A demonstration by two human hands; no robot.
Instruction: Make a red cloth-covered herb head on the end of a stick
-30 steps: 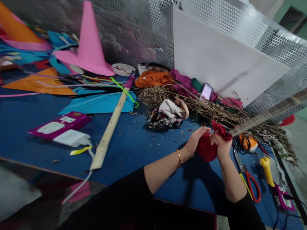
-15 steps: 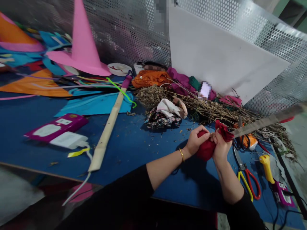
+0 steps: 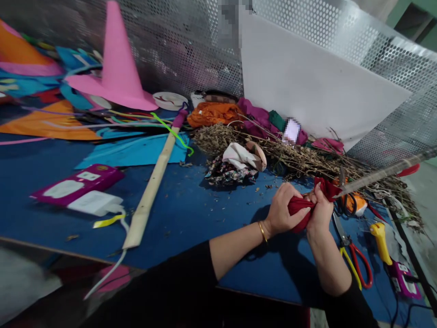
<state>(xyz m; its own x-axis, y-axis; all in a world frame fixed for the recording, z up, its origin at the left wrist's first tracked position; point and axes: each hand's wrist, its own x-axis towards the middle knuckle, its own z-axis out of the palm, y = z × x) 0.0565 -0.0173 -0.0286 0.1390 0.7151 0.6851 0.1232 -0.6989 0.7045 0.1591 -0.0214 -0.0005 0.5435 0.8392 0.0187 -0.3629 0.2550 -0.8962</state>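
A red cloth (image 3: 300,210) is bunched around the near end of a long wooden stick (image 3: 382,174), which slants up to the right edge. My left hand (image 3: 285,209) is closed round the rounded red bundle, thumb lying across it. Right beside it, my right hand (image 3: 320,212) grips the gathered neck of the cloth, a loose red flap sticking out above the fingers. What lies inside the cloth is hidden. To the right of my hands lie scissors (image 3: 350,246) with one yellow and one red handle.
A pale stick (image 3: 153,187) with a purple-wrapped tip lies at left near a purple box (image 3: 80,182). Behind my hands stretch dried twigs (image 3: 300,159) and a floral cloth (image 3: 232,171). A pink pointed hat (image 3: 119,59) stands at back left; a yellow glue gun (image 3: 380,241) lies right.
Both hands have shifted slightly right with the red cloth. My left hand has turned, its fingers now wrapped further over the bundle and its thumb pressed across it.
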